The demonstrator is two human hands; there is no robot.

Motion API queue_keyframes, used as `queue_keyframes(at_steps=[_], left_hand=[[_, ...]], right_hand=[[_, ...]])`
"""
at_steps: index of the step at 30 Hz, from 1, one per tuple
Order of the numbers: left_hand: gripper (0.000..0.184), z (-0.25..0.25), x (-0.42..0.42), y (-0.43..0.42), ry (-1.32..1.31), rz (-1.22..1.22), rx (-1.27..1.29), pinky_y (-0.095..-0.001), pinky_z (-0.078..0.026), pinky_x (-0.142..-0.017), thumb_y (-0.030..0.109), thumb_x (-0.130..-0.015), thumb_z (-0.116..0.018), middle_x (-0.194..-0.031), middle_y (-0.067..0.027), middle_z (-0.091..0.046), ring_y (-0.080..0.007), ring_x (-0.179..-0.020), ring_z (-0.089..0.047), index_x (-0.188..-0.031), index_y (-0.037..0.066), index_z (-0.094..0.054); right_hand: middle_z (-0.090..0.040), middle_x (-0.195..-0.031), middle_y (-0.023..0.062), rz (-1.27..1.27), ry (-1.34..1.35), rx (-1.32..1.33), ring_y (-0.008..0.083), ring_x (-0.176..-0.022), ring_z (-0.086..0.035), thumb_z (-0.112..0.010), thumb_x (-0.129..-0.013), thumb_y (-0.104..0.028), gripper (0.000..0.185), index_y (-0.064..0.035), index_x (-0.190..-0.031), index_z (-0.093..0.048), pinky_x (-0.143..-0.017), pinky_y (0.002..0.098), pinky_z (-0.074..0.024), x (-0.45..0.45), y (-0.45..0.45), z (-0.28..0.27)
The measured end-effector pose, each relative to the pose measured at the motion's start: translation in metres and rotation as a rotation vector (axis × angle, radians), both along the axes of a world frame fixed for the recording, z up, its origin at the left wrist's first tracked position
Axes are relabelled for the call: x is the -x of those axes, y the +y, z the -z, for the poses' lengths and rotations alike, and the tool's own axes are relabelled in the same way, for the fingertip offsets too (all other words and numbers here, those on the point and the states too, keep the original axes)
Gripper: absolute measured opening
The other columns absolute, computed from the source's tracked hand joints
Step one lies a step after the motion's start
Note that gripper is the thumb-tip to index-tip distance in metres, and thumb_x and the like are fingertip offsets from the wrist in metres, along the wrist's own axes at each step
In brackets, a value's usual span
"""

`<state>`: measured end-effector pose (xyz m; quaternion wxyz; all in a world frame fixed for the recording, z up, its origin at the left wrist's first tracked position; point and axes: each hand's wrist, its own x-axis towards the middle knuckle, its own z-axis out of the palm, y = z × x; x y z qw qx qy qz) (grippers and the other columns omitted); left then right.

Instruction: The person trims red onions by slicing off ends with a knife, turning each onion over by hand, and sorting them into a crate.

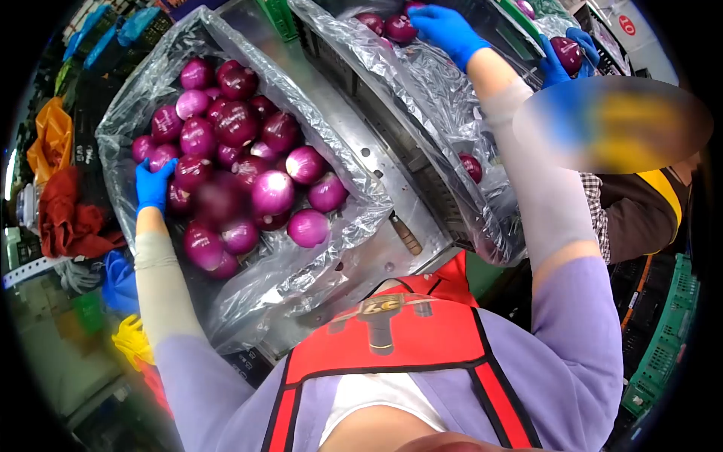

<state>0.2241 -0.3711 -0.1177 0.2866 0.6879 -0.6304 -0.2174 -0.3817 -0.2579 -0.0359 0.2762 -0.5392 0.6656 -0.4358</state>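
Observation:
My left hand (154,187), in a blue glove, rests at the left side of a heap of peeled red onions (236,124). Its thumb and fingers are apart, against the onions at the edge of the pile. The onions lie in a crate lined with clear plastic film (260,297). Over a second film-lined crate at the upper right, my right hand (452,34), also gloved in blue, stretches its fingers toward a red onion (400,29). The fingertips are at or just above that onion; firm contact is hard to make out. One more onion (471,167) lies lower in this second crate.
A knife with a wooden handle (407,233) lies on the metal table (369,154) between the crates. At right, a co-worker's blue-gloved hands (556,64) hold a red onion (566,55). Green crates (663,335) stand at far right; yellow gloves (134,340) hang at left.

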Motion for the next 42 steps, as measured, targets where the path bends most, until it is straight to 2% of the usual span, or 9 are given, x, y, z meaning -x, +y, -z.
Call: queue_keyframes(at_steps=[2, 11, 17, 19, 22, 27, 33, 40, 42], left_hand=[[0.092, -0.01, 0.009, 0.002, -0.067, -0.002, -0.054, -0.0386, -0.041, -0.098, 0.037, -0.063, -0.084, -0.128, -0.0246, -0.051, -0.0323, -0.115, -0.052, -0.132, -0.006, -0.039], [0.079, -0.046, 0.02, 0.003, -0.398, 0.211, -0.049, -0.0397, -0.04, -0.099, 0.04, -0.076, -0.072, -0.13, -0.0258, -0.05, -0.0351, -0.12, -0.051, -0.136, -0.001, -0.04], [0.073, -0.069, 0.041, 0.018, -0.406, 0.243, 0.028, -0.039, -0.041, -0.098, 0.04, -0.077, -0.072, -0.128, -0.0236, -0.053, -0.0336, -0.118, -0.053, -0.133, 0.001, -0.046], [0.071, -0.078, 0.053, 0.025, -0.39, 0.266, 0.072, -0.0384, -0.041, -0.098, 0.04, -0.077, -0.072, -0.127, -0.0229, -0.054, -0.0328, -0.117, -0.053, -0.131, 0.001, -0.048], [0.066, -0.103, 0.083, 0.045, -0.288, 0.333, 0.149, -0.0367, -0.042, -0.097, 0.037, -0.078, -0.072, -0.126, -0.0212, -0.055, -0.0299, -0.116, -0.055, -0.13, 0.002, -0.05], [0.057, -0.144, 0.125, 0.08, -0.005, 0.551, 0.178, -0.0331, -0.043, -0.095, 0.028, -0.08, -0.073, -0.122, -0.015, -0.059, -0.0209, -0.111, -0.056, -0.127, 0.003, -0.053], [0.056, -0.166, 0.152, 0.121, 0.165, 0.714, 0.079, -0.0314, -0.043, -0.094, 0.018, -0.082, -0.071, -0.13, -0.0089, -0.052, -0.0178, -0.112, -0.051, -0.133, 0.006, -0.048], [0.063, -0.149, 0.187, 0.161, 0.642, 0.748, -0.108, -0.0311, -0.045, -0.093, 0.007, -0.08, -0.071, -0.13, -0.009, -0.051, -0.0174, -0.106, -0.052, -0.137, 0.006, -0.043], [0.063, -0.142, 0.203, 0.173, 0.759, 0.783, -0.142, -0.033, -0.044, -0.096, 0.007, -0.082, -0.069, -0.133, -0.0114, -0.048, -0.0195, -0.113, -0.05, -0.138, 0.005, -0.04]], right_hand=[[-0.066, -0.108, 0.016, -0.05, 0.51, -0.207, 0.03, -0.098, -0.064, -0.061, -0.081, -0.034, 0.04, -0.0055, -0.108, -0.067, -0.089, 0.0363, -0.047, 0.028, -0.011, 0.043], [-0.065, -0.105, 0.019, -0.144, 0.744, -0.58, 0.0359, -0.097, -0.063, -0.061, -0.073, -0.034, 0.039, -0.0075, -0.101, -0.069, -0.087, 0.0426, -0.0489, 0.016, -0.01, 0.075], [-0.067, -0.098, 0.0197, -0.513, 1.015, -0.835, 0.0365, -0.091, -0.064, -0.061, -0.072, -0.032, 0.036, -0.0044, -0.093, -0.071, -0.081, 0.0432, -0.0507, 0.001, 0.052, 0.029], [-0.069, -0.089, 0.0139, -0.603, 0.859, -1.069, 0.0258, -0.08, -0.067, -0.066, -0.074, -0.039, 0.039, -0.0025, -0.087, -0.071, -0.07, 0.0381, -0.0536, -0.002, 0.069, 0.037], [-0.069, -0.092, 0.0126, -0.718, 0.835, -1.303, 0.0213, -0.074, -0.067, -0.072, -0.07, -0.034, 0.044, -0.0097, -0.107, -0.067, -0.06, 0.0361, -0.0526, -0.02, 0.105, 0.043], [-0.066, -0.105, 0.0163, -0.717, 0.708, -1.009, 0.0298, -0.095, -0.065, -0.069, -0.073, -0.036, 0.048, -0.0092, -0.113, -0.063, -0.081, 0.041, -0.0506, 0.031, 0.154, 0.135], [-0.062, -0.114, 0.0183, -0.542, 0.693, -1.091, 0.0343, -0.101, -0.062, -0.069, -0.07, -0.041, 0.062, -0.0095, -0.122, -0.057, -0.089, 0.0415, -0.0474, -0.001, 0.141, 0.045], [-0.049, -0.133, 0.0157, 0.019, 0.546, 0.343, 0.0263, -0.114, -0.055, -0.079, -0.07, -0.033, 0.082, -0.0085, -0.138, -0.041, -0.091, 0.0358, -0.0482, -0.042, 0.109, -0.048], [-0.045, -0.138, 0.0114, -0.154, -0.032, 0.387, 0.0241, -0.117, -0.052, -0.08, -0.072, -0.018, 0.082, -0.0083, -0.14, -0.037, -0.097, 0.0345, -0.0443, -0.087, 0.114, -0.08]])
